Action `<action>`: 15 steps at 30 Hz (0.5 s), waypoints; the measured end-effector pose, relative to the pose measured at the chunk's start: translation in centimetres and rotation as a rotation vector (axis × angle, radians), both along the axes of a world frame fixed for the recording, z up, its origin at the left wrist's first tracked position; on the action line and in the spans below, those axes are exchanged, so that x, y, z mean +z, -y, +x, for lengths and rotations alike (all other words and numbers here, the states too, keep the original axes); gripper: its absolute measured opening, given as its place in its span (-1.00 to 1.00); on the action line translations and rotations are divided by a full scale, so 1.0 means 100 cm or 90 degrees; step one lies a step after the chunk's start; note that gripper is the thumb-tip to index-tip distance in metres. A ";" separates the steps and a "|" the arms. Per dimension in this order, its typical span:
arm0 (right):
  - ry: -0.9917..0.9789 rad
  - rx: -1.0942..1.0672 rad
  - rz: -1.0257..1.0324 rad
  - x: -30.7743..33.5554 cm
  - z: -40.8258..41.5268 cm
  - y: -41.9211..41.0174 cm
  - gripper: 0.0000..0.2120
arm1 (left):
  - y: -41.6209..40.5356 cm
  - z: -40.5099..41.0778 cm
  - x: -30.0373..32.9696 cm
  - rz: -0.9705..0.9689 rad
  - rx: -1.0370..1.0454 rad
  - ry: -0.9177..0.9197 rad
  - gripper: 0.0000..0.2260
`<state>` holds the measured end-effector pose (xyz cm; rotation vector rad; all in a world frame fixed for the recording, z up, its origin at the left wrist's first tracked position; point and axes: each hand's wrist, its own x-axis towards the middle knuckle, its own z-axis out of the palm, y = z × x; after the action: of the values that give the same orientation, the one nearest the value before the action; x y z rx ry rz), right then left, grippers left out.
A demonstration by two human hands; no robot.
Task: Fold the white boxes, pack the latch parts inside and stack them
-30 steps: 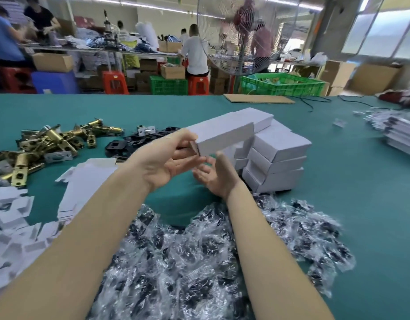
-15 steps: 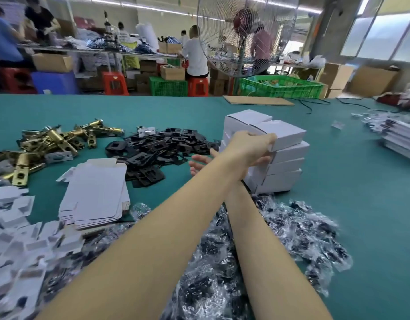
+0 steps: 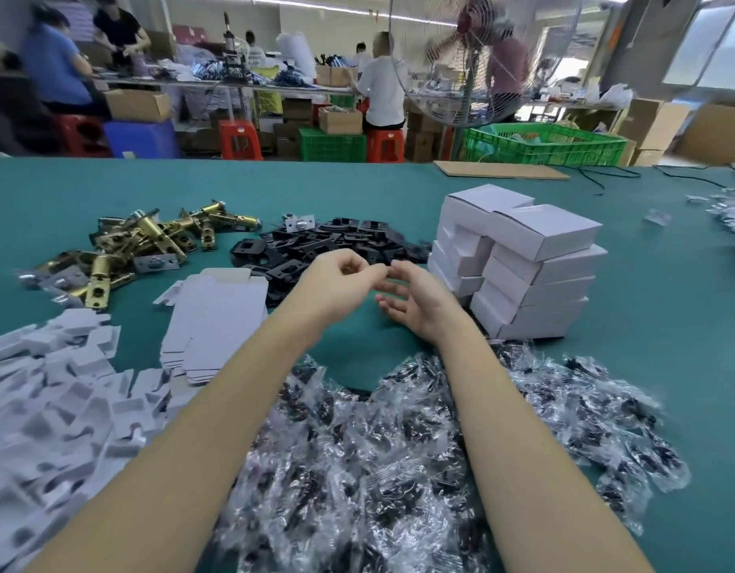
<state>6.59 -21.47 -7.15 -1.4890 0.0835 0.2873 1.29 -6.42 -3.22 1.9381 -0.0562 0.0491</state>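
Observation:
A stack of folded white boxes (image 3: 539,266) stands on the green table (image 3: 667,316) to the right of my hands. My left hand (image 3: 336,283) hovers with loosely curled fingers and holds nothing. Beside it, my right hand (image 3: 415,299) is relaxed and empty, fingers spread, just left of the stack. Flat unfolded white boxes (image 3: 217,320) lie in a pile at the left. Brass latch bolts (image 3: 142,246) sit at the far left, black strike plates (image 3: 316,246) behind my hands.
Clear plastic bags of dark small parts (image 3: 398,461) cover the near table under my forearms. White cardboard inserts (image 3: 55,403) are heaped at the near left. A cardboard sheet (image 3: 498,170) lies at the far edge. People work at tables behind.
My left hand set the closed white box on top of the stack and drew back left. Both hands now meet empty in front of the black plates.

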 end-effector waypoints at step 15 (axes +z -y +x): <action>0.124 0.181 -0.346 0.029 -0.009 -0.045 -0.67 | -0.051 -0.005 -0.035 0.430 0.147 0.116 -0.80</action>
<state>5.66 -17.01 -4.29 -2.0655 -0.2253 0.3649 0.82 -1.32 -6.67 2.6022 0.0369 0.4043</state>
